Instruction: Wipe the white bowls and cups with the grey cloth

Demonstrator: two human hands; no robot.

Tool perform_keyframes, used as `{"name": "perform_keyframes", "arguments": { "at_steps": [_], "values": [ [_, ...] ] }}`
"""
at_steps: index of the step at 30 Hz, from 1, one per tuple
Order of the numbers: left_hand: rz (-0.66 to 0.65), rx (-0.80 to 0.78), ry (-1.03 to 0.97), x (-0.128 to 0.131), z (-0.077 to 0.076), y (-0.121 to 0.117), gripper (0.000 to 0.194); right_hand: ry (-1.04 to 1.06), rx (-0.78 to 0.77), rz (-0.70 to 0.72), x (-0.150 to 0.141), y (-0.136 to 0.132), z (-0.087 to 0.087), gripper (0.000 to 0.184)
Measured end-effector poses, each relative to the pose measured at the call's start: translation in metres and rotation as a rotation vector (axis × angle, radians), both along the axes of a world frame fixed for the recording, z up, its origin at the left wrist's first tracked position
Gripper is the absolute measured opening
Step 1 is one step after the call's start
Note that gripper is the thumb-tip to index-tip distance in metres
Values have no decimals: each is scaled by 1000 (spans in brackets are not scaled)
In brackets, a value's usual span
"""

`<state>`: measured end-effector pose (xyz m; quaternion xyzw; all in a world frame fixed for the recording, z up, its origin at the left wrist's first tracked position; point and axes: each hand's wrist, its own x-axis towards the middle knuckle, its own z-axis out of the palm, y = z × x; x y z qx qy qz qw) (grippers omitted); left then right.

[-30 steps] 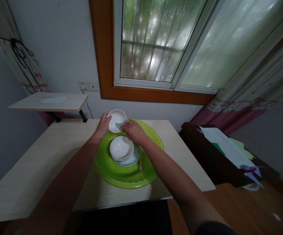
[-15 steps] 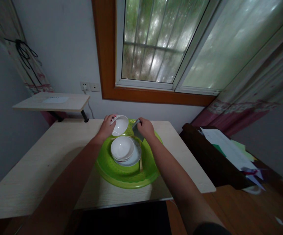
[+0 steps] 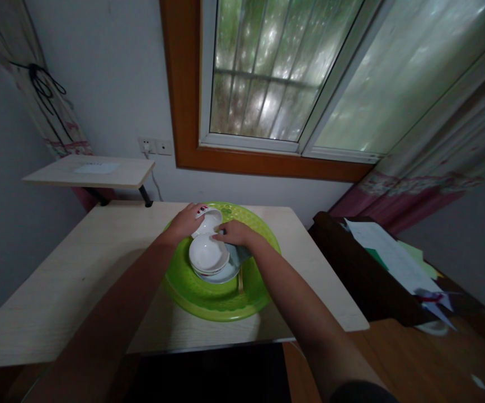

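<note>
A round green tray rests on the table with dishes in it. My left hand grips the rim of a white bowl with a red pattern, tilted at the tray's far side. My right hand holds a grey-blue cloth, its fingertips by the far rim of the top bowl of a small white stack. Beneath that stack lies a pale plate, partly covered by the cloth. Chopsticks lie to the plate's right; their upper part is hidden.
The light wooden table carries a raised shelf with a paper on it at the back left. A wall socket and window are behind. Right of the table, papers lie on a dark brown piece of furniture.
My right hand has moved left and nearer with the cloth, from the tray's far right to the bowls. The bowl in my left hand has come down slightly.
</note>
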<state>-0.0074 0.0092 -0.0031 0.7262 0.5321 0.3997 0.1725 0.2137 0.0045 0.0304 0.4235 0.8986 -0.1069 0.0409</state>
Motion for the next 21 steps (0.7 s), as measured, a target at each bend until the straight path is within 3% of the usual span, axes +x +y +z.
{"name": "perform_keyframes", "arguments": {
  "at_steps": [8, 17, 21],
  "values": [
    [5, -51, 58, -2, -3, 3, 37, -94, -68, 82, 3, 2, -2, 36],
    [229, -19, 271, -5, 5, -5, 29, -198, -97, 118, 1, -1, 8, 34],
    [253, 2, 310, -4, 5, -7, 23, -260, -76, 98, -1, -6, 12, 33]
  ]
}}
